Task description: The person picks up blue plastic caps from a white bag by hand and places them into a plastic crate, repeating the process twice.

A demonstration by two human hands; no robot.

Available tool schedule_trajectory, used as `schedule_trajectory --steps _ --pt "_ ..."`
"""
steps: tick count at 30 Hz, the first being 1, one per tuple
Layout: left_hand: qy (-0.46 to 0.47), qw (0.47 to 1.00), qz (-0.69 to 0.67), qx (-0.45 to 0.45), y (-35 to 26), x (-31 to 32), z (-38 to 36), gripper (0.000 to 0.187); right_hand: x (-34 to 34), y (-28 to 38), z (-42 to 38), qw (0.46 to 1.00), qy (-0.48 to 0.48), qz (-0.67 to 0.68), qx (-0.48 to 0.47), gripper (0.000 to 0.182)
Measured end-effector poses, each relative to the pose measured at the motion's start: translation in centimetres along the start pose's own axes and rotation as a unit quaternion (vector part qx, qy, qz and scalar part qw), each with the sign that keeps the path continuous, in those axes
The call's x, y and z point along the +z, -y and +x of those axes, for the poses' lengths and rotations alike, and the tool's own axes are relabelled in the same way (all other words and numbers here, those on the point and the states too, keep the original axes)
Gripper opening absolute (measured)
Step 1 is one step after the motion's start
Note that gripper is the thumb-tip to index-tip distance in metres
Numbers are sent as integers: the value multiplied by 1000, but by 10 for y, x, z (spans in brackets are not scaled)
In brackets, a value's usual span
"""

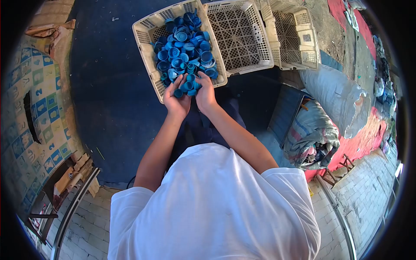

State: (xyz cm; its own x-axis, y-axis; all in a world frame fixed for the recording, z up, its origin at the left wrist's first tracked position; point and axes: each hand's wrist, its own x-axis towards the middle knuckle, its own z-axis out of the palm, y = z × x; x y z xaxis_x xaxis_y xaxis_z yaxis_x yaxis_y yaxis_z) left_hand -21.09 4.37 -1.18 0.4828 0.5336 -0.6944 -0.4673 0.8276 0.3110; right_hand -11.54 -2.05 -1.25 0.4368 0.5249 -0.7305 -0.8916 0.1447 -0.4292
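Observation:
My left hand (177,99) and my right hand (205,92) are cupped together at the near end of a cream plastic crate (152,77). Between them sits a small heap of blue and teal plastic caps (189,85), cradled by the curled fingers and palms. Many more blue caps (177,52) of different sizes fill the crate beyond my fingertips, some lying on their sides and some showing their hollow insides. The undersides of the caps in my hands are hidden.
A second cream crate (237,35) with a lattice bottom adjoins the full one on the right, and a third crate (289,32) stands beyond it. Stuffed sacks (313,134) lie at the right. A patterned sheet (41,108) covers the left side.

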Motion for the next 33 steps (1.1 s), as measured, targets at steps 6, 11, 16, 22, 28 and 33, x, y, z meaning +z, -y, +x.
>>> schedule_trajectory --steps 6,11,16,22,28,33 --pt "-4 999 -23 -42 -23 -7 25 50 5 -11 21 1000 19 -3 -1 68" --pt "5 998 -30 -47 -32 -1 31 46 10 -12 31 999 48 2 8 69" --pt "18 997 -61 -38 -40 -3 32 47 28 -14 28 1000 26 -7 -1 79" --pt "40 997 -60 -38 -45 -7 29 52 34 -18 24 1000 25 -8 -1 76" --pt "107 992 -2 -65 -53 -7 27 79 34 -22 18 1000 17 -13 4 80" --pt "140 985 60 -80 -60 0 18 89 32 -20 5 1000 9 5 -2 78"
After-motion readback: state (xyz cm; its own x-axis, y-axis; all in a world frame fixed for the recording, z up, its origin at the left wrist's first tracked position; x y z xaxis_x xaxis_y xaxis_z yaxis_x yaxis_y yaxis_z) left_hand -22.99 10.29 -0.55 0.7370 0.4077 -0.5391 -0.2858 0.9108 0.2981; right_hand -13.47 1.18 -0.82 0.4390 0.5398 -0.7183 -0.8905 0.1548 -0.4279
